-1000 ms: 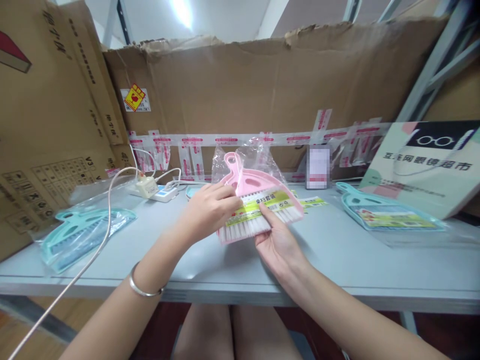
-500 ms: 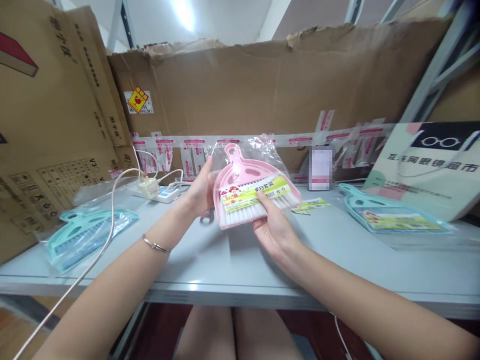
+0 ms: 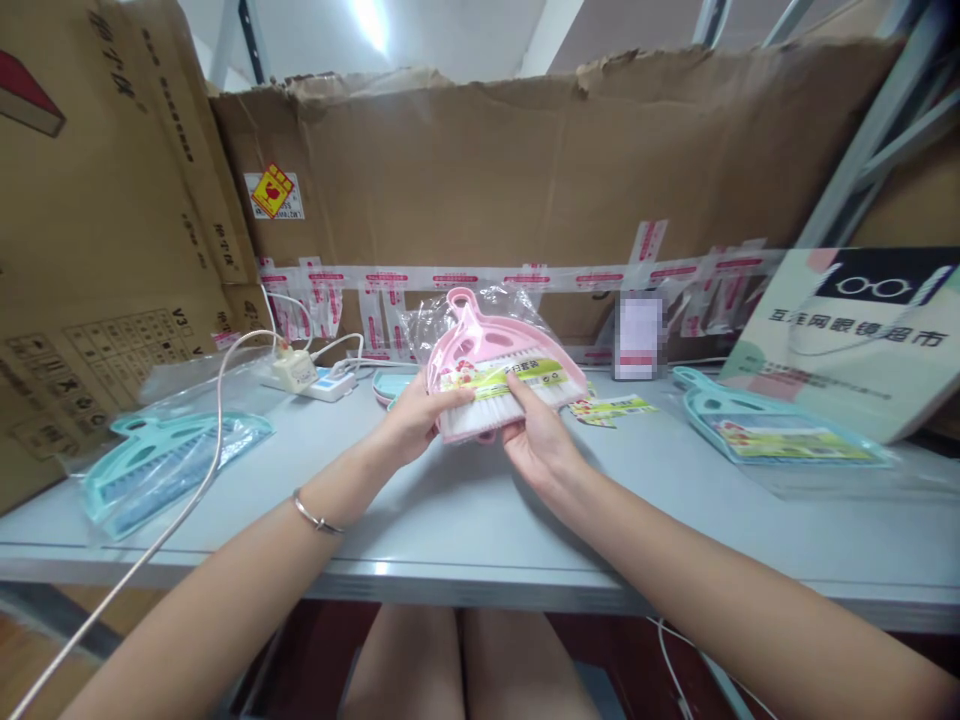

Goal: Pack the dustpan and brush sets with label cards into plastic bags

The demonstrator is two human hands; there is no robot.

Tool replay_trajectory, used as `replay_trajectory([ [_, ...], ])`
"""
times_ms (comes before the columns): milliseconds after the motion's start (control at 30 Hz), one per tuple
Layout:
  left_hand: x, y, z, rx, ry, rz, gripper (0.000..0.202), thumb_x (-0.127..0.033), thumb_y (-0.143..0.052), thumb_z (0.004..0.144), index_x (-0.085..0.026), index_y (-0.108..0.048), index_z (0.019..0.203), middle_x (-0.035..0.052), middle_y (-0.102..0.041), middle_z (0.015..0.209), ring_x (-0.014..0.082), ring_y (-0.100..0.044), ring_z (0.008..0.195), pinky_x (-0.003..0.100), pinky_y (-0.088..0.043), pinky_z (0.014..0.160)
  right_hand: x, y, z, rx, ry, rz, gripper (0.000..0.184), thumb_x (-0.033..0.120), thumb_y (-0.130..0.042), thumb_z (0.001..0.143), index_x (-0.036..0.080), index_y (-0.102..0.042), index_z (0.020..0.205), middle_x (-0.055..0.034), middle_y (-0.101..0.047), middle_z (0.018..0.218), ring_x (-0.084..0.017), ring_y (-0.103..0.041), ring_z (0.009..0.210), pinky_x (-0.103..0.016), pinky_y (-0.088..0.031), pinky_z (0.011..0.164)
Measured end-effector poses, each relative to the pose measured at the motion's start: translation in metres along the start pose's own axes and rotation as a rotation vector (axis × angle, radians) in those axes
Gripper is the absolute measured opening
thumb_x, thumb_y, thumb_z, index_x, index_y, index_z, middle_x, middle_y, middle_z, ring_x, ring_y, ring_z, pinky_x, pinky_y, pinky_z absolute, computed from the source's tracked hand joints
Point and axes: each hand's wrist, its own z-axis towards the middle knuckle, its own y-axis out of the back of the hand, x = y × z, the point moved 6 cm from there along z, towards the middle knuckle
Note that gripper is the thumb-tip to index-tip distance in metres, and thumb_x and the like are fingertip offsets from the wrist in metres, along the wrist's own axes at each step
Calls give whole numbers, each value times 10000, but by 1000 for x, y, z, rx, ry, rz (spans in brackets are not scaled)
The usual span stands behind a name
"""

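Note:
Above the middle of the grey table [image 3: 450,520], a pink dustpan [image 3: 491,345] with a white-bristled brush [image 3: 491,410] is held in a clear plastic bag [image 3: 427,325]. A yellow-green printed label [image 3: 540,375] lies across the brush. My left hand [image 3: 416,415] grips the lower left corner, thumb over the front. My right hand [image 3: 544,435] pinches the lower edge near the middle, thumb on the label and fingers beneath. The dustpan's handle points up and away from me.
Bagged turquoise dustpan sets lie at left [image 3: 172,460] and right [image 3: 780,425]. Loose labels [image 3: 611,408] sit behind my right hand. A white cable [image 3: 217,440] crosses the left side near a power strip [image 3: 330,382]. Large cardboard boxes [image 3: 525,180] and a printed bag [image 3: 847,330] stand behind.
My left hand has shifted from the dustpan's left side to its lower left corner, its thumb now over the front. The dustpan tilts back more, and another turquoise item shows behind it.

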Motion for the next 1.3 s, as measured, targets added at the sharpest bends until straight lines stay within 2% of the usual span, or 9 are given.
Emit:
replay_trajectory([
  [233,-10,11,2,-51,49,73,552,-133,-744,592,-109,-551,1108,144,-651,1060,244,-633,908,318,-520,758,9,15,12,-132,-113,-31,86,215,-592,813,188,-608,893,5,-691,738,-125,-646,693,-230,-541,599],
  [433,-18,23,-1,-40,90,184,594,-141,-753,587,-99,-531,1136,138,-659,1001,213,-636,847,286,-517,706,13,30,17,-38,-254,-388,280,449,-558,823,177,-624,847,-30,-681,665,-127,-628,571,-240,-525,541],
  [600,-19,29,-2,65,136,237,595,-154,-740,627,-90,-512,1173,152,-656,987,220,-647,808,282,-519,653,16,49,18,143,-312,-797,471,598,-572,743,178,-476,551,62,-366,336,-45,-285,305,-183,-273,321],
  [667,-19,30,-2,104,149,231,622,-144,-732,637,-94,-492,1209,162,-654,1000,235,-648,827,294,-522,666,21,55,22,110,-227,-837,429,560,-659,681,187,-471,589,84,-360,378,-45,-286,342,-186,-277,340],
  [767,-19,32,-2,128,176,230,648,-140,-722,646,-97,-470,1241,170,-655,1007,252,-648,845,301,-524,664,28,54,25,64,-59,-760,387,439,-763,604,183,-551,802,23,-594,641,-88,-517,546,-202,-410,469],
  [867,-18,31,-3,129,205,230,645,-145,-724,638,-98,-478,1233,170,-653,1018,251,-644,853,296,-522,657,23,38,24,256,-56,-580,391,349,-765,604,158,-586,894,-40,-672,833,-139,-609,730,-252,-481,648],
  [933,-15,30,-3,99,219,223,620,-149,-730,630,-104,-501,1204,161,-654,1022,236,-640,852,288,-518,669,20,33,25,293,-52,-509,339,317,-757,606,138,-606,852,-43,-682,775,-147,-615,698,-263,-486,658],
  [1100,-4,28,-3,-61,220,187,525,-195,-722,654,-126,-556,1147,132,-661,1012,191,-629,861,269,-506,721,18,46,33,56,36,-449,171,241,-712,667,137,-621,767,-16,-669,654,-124,-602,608,-227,-482,578],
  [1300,7,23,-16,77,349,155,595,-131,-750,616,-191,-567,1178,111,-632,1128,193,-602,1006,275,-486,842,12,52,33,12,-88,-487,102,187,-659,728,109,-643,791,-47,-685,710,-111,-596,573,-203,-476,503],
])
